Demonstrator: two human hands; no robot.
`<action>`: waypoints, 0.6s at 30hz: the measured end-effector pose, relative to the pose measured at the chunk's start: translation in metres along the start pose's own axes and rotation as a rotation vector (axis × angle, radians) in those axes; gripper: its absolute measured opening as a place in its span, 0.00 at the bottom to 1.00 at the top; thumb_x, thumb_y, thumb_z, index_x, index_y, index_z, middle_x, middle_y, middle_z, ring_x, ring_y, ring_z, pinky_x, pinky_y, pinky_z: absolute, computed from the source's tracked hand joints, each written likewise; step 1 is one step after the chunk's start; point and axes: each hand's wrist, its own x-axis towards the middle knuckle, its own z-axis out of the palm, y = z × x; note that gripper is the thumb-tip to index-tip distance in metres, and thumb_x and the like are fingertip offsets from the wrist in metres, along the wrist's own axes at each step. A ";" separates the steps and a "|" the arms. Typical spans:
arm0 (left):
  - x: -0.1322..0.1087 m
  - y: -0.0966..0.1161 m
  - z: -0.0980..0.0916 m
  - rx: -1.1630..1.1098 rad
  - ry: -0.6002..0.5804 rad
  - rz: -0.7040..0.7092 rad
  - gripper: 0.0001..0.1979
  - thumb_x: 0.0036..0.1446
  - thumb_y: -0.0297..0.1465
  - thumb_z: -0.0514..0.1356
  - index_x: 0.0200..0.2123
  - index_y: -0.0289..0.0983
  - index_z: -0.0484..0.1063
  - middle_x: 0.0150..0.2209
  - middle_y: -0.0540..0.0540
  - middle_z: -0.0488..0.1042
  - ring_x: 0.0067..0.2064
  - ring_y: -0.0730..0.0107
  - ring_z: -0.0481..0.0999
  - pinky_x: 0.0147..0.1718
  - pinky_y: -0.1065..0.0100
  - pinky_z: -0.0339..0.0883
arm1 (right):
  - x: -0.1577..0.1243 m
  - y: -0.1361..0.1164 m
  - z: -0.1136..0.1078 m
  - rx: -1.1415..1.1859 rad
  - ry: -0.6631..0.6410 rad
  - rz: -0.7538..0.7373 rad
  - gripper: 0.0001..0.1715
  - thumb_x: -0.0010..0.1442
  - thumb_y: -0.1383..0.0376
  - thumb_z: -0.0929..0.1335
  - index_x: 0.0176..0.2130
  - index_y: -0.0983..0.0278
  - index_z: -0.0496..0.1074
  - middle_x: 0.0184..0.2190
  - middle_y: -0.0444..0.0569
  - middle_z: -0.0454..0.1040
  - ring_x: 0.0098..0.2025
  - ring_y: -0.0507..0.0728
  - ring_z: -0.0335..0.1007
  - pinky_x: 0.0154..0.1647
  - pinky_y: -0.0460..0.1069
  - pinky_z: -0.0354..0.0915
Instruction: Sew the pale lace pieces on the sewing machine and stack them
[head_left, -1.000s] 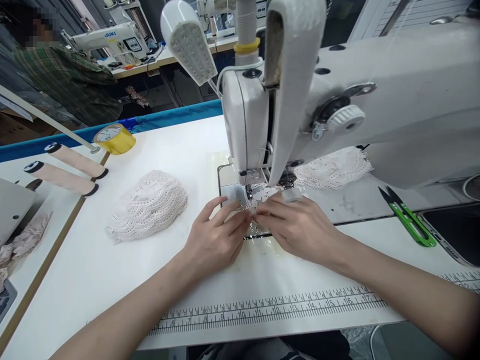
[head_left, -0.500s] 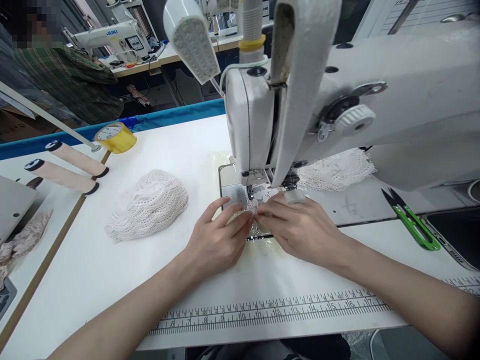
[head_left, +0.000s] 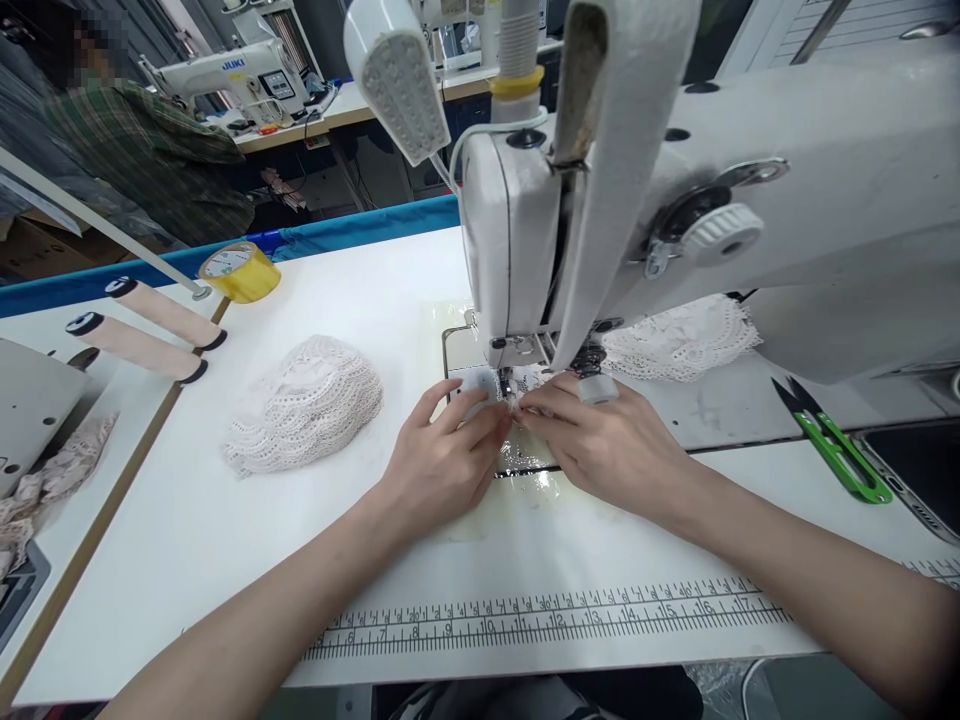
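Note:
My left hand (head_left: pixel 448 450) and my right hand (head_left: pixel 600 430) meet at the needle area of a white sewing machine (head_left: pixel 517 240). Both pinch the near edge of a small piece of white lace (head_left: pixel 531 378) that lies by the presser foot (head_left: pixel 506 381). My fingers and the machine head cover most of this piece. The thumb and index finger of my left hand close on the lace, its other fingers resting over the metal plate. To the left on the table sits a folded pile of white lace (head_left: pixel 311 405). More white lace (head_left: pixel 682 338) lies under the machine arm.
Green thread snips (head_left: pixel 844 455) lie at the right beside a dark phone (head_left: pixel 919 470). Two thread cones (head_left: pixel 139 345) and a yellow tape roll (head_left: pixel 240 272) are at the left. A ruler strip (head_left: pixel 525 625) runs along the front edge. A person in a plaid shirt (head_left: pixel 142 150) is behind.
The whole view has shifted slightly, so things appear a little further right. Both hands stay at the presser foot, fingers still closed on the lace. The lace pile lies as before.

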 end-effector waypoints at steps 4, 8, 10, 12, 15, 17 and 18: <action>0.000 0.000 0.000 -0.011 -0.032 -0.016 0.14 0.59 0.23 0.56 0.46 0.38 0.77 0.46 0.47 0.79 0.50 0.60 0.73 0.55 0.53 0.63 | 0.000 0.000 -0.001 -0.015 -0.018 0.009 0.18 0.59 0.78 0.63 0.40 0.63 0.78 0.38 0.46 0.80 0.38 0.55 0.72 0.41 0.51 0.62; 0.000 0.000 -0.001 0.005 -0.027 -0.018 0.13 0.59 0.24 0.57 0.45 0.37 0.76 0.46 0.47 0.79 0.50 0.61 0.74 0.55 0.54 0.62 | 0.000 -0.001 -0.001 -0.015 -0.019 0.005 0.18 0.58 0.78 0.63 0.40 0.64 0.78 0.38 0.46 0.80 0.38 0.55 0.72 0.41 0.51 0.62; 0.000 0.001 -0.001 0.016 -0.023 -0.020 0.12 0.60 0.24 0.57 0.45 0.36 0.76 0.45 0.47 0.79 0.50 0.61 0.74 0.55 0.54 0.61 | 0.000 -0.001 -0.001 -0.009 -0.011 0.000 0.18 0.58 0.78 0.63 0.40 0.64 0.78 0.37 0.47 0.80 0.38 0.55 0.72 0.40 0.51 0.63; 0.000 0.000 -0.001 0.022 -0.028 -0.026 0.12 0.60 0.24 0.57 0.45 0.37 0.76 0.45 0.48 0.79 0.50 0.62 0.74 0.56 0.54 0.60 | -0.001 0.000 0.000 -0.005 -0.017 0.000 0.18 0.57 0.78 0.63 0.40 0.65 0.78 0.37 0.48 0.80 0.39 0.56 0.72 0.39 0.50 0.63; -0.001 -0.001 0.000 0.023 -0.036 -0.042 0.12 0.60 0.24 0.56 0.44 0.39 0.77 0.46 0.48 0.79 0.50 0.61 0.74 0.56 0.53 0.60 | -0.001 0.001 0.001 -0.010 -0.036 0.006 0.19 0.57 0.78 0.63 0.42 0.65 0.78 0.38 0.49 0.80 0.41 0.56 0.73 0.40 0.51 0.64; -0.001 -0.002 0.001 0.017 -0.038 -0.053 0.13 0.59 0.24 0.57 0.45 0.39 0.76 0.46 0.48 0.79 0.50 0.61 0.73 0.57 0.52 0.59 | -0.001 0.001 0.001 -0.009 -0.028 0.003 0.19 0.57 0.78 0.63 0.42 0.65 0.78 0.38 0.49 0.80 0.41 0.57 0.73 0.41 0.51 0.64; -0.002 -0.002 0.001 0.014 -0.037 -0.059 0.13 0.59 0.24 0.57 0.45 0.39 0.76 0.46 0.47 0.79 0.51 0.61 0.73 0.57 0.52 0.59 | -0.001 0.001 0.001 -0.003 -0.021 0.001 0.19 0.57 0.78 0.63 0.42 0.65 0.78 0.38 0.50 0.80 0.41 0.57 0.73 0.42 0.52 0.64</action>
